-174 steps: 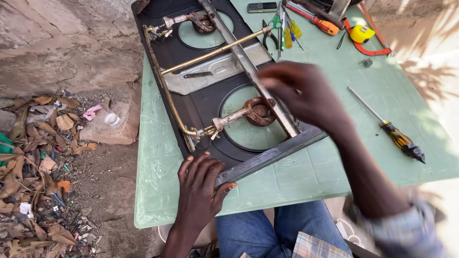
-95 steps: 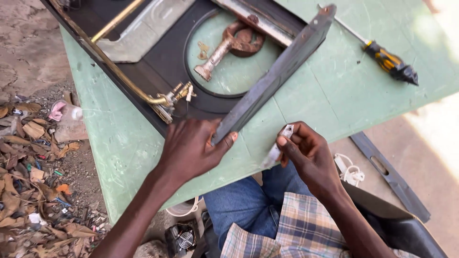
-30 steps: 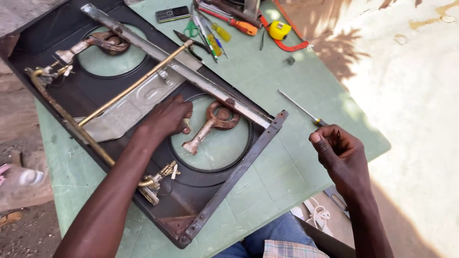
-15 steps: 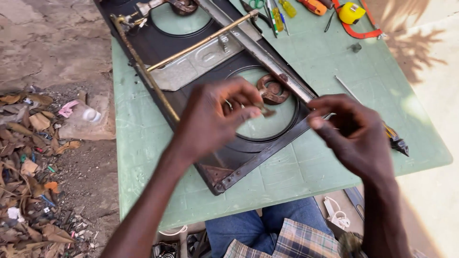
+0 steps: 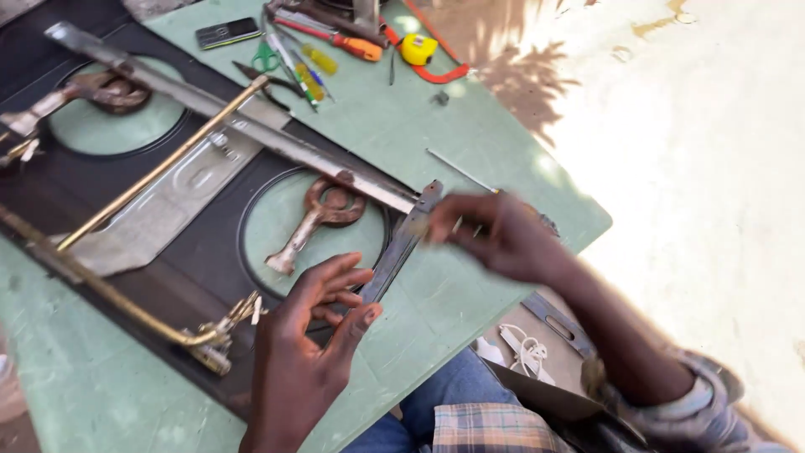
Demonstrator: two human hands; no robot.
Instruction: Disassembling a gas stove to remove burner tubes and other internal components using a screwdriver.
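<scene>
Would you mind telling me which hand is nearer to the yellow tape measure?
Right. The right hand lies below the yellow tape measure; the left hand is farther down.

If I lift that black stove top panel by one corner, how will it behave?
The stove top panel looks like thin sheet metal with two big cutouts, so it may flex. The brass gas pipe and crossbar probably add weight. It likely slides on the green table.

A dismantled black stove top (image 5: 193, 252) is lying on the green bench (image 5: 470, 117). The left hand (image 5: 306, 352) is hovering, fingers (image 5: 340, 281) spread, over its near edge, while the blurred right hand (image 5: 495, 235) is pinching something small at its corner strip (image 5: 407, 239).
</scene>
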